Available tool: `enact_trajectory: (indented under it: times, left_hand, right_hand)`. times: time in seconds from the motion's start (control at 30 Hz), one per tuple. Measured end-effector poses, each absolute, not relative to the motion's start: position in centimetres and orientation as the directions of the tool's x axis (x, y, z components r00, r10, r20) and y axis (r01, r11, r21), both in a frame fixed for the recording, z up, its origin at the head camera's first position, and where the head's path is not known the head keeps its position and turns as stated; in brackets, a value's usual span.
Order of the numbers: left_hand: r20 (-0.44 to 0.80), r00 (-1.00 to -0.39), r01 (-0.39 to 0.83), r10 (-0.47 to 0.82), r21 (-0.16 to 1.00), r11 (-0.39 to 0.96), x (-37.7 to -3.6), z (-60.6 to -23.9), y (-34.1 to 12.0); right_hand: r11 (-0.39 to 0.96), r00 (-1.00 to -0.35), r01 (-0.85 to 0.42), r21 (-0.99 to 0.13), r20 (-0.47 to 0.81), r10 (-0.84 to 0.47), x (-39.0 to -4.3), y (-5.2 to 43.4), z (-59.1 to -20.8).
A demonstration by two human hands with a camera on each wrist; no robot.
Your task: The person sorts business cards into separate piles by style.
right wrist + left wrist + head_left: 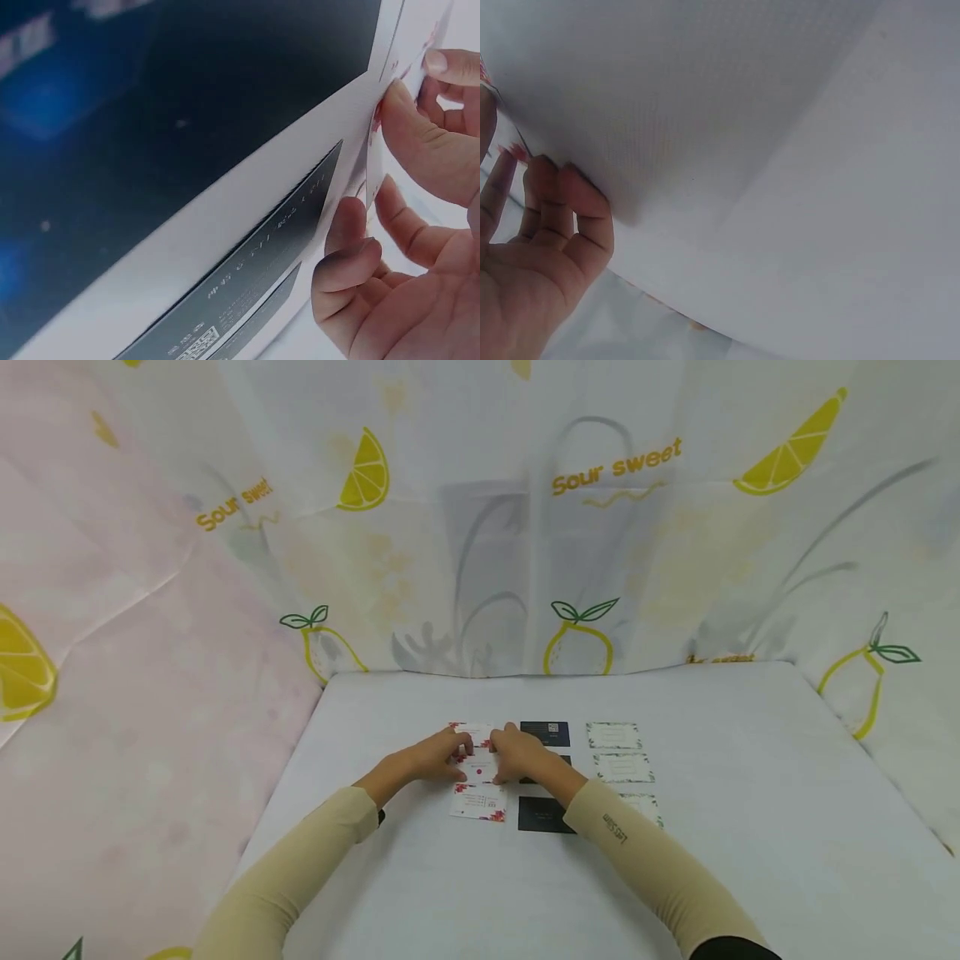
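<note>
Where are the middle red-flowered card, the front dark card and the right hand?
Middle red-flowered card (477, 767): head view, middle of its printed face.
Front dark card (543, 815): head view, its uncovered dark face.
Right hand (521, 755): head view, back of the hand.

On the counter (405, 893), the middle column (545, 815) of three cards runs from near to far. To its left lies the left column (477, 803), whose center card (480, 767) sits between the two hands: the right hand (521, 755) at the middle column's left side, the left hand (435, 756) farther left of it. Right of the middle column is the right column (623, 767), three cards too. Behind the middle column, past the counter's far edge, hangs a cloth (487, 560).
</note>
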State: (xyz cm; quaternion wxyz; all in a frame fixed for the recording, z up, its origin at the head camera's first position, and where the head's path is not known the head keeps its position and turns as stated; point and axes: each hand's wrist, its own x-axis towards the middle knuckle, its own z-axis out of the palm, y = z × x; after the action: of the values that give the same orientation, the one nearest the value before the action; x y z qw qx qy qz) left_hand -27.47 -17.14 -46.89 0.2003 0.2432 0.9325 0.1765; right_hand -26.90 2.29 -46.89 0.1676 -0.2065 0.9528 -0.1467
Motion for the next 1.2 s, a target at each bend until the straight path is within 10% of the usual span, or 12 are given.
enact_trajectory:
  times: [1.2]
  left_hand:
    - [-0.305, -0.808, 0.364, 0.504, 0.414, 0.834, -27.3, -47.2, -17.2]
  right_hand:
    - [0.843, -0.848, -0.357, -0.402, -0.24, -0.473, -26.3, 2.2, -46.7]
